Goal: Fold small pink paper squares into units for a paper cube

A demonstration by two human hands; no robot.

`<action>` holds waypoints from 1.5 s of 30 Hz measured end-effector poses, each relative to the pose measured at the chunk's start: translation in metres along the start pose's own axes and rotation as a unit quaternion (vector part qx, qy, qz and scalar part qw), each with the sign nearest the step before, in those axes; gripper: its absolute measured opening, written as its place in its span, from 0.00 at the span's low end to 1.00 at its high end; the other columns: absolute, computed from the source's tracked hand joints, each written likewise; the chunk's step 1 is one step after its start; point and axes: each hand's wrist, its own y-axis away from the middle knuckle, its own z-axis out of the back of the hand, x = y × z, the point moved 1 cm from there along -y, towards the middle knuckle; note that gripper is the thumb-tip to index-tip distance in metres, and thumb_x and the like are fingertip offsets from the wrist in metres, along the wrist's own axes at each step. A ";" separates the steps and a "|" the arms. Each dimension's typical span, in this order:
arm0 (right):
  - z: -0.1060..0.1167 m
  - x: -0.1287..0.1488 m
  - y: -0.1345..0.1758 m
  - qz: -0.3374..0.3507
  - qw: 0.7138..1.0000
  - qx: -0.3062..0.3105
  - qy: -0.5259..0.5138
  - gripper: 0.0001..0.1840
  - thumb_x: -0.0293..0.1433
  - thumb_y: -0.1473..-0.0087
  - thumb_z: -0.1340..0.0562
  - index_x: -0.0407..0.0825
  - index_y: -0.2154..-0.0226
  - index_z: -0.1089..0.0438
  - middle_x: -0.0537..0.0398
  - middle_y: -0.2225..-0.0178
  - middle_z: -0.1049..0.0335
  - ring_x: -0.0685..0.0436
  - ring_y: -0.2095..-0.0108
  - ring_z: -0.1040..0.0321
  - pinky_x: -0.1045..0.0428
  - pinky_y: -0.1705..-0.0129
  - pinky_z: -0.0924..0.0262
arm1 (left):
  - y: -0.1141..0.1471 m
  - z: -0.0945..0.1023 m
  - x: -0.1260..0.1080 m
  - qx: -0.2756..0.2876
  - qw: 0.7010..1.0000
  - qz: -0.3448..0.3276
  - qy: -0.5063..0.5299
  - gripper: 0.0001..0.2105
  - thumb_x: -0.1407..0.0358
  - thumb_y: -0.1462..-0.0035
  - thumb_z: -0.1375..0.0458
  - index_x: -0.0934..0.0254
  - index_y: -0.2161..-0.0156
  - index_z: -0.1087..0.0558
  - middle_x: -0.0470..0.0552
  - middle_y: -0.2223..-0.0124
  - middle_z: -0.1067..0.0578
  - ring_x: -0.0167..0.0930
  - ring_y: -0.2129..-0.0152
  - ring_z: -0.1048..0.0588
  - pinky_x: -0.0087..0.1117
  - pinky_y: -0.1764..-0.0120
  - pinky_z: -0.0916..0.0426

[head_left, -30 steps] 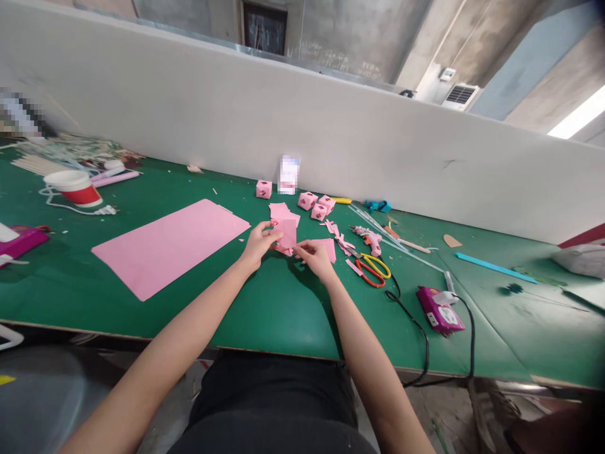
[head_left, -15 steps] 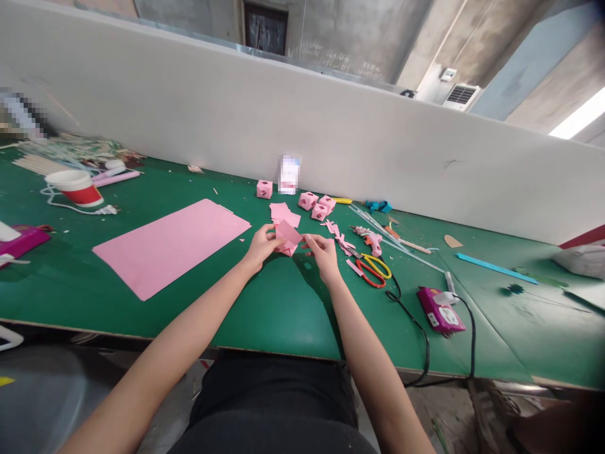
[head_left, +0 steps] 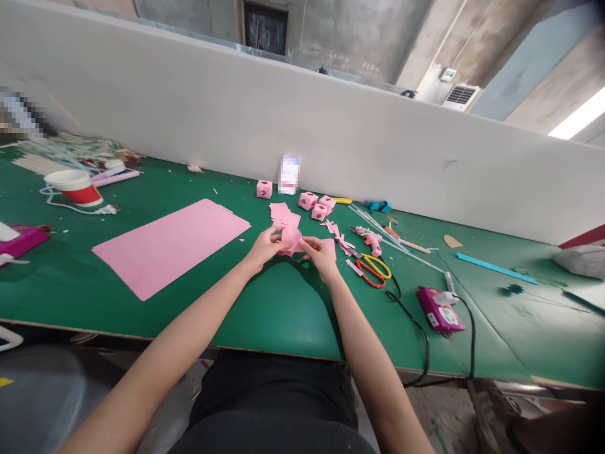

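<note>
Small pink folded-paper piece (head_left: pixel 291 234) at 12 o'clock — top now curved, prev. flat. L hand (head_left: pixel 265 247), its 8 o'clock, pinching it; R hand (head_left: pixel 320 253), 4 o'clock — closed, pinching edge.

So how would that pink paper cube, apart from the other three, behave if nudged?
The pink paper cube would probably slide rather than roll, since it seems to sit flat on the green tabletop. It's likely light and easily crushed: its walls look like thin paper with dark openings.
</note>
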 end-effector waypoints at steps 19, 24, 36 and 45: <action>-0.007 0.001 0.005 -0.069 0.990 0.035 -0.114 0.28 0.49 0.70 0.22 0.49 0.74 0.29 0.59 0.73 0.27 0.51 0.73 0.32 0.56 0.72 0.37 | 0.005 -0.006 -0.002 0.026 0.999 -0.031 -0.018 0.27 0.65 0.54 0.30 0.67 0.48 0.31 0.53 0.63 0.20 0.29 0.74 0.23 0.30 0.69 0.26; -0.001 0.003 0.004 -0.067 0.994 0.057 -0.071 0.28 0.50 0.67 0.23 0.49 0.68 0.24 0.57 0.71 0.26 0.51 0.71 0.31 0.55 0.71 0.36 | 0.003 -0.003 -0.002 0.005 0.999 -0.030 -0.028 0.26 0.69 0.56 0.32 0.66 0.49 0.30 0.50 0.66 0.21 0.29 0.74 0.23 0.29 0.69 0.27; 0.003 -0.004 -0.001 -0.013 0.999 0.031 -0.018 0.30 0.57 0.63 0.27 0.48 0.70 0.23 0.56 0.72 0.29 0.49 0.71 0.34 0.54 0.70 0.35 | 0.000 0.000 0.006 0.008 0.999 -0.033 -0.021 0.27 0.67 0.55 0.30 0.65 0.49 0.31 0.47 0.71 0.22 0.31 0.74 0.21 0.32 0.65 0.26; 0.003 -0.010 -0.004 -0.016 0.999 0.023 -0.031 0.30 0.56 0.65 0.26 0.49 0.70 0.23 0.56 0.73 0.29 0.50 0.72 0.35 0.54 0.70 0.35 | 0.003 -0.002 0.001 -0.005 0.999 -0.023 -0.024 0.26 0.69 0.55 0.31 0.66 0.48 0.31 0.48 0.69 0.21 0.31 0.73 0.21 0.32 0.64 0.26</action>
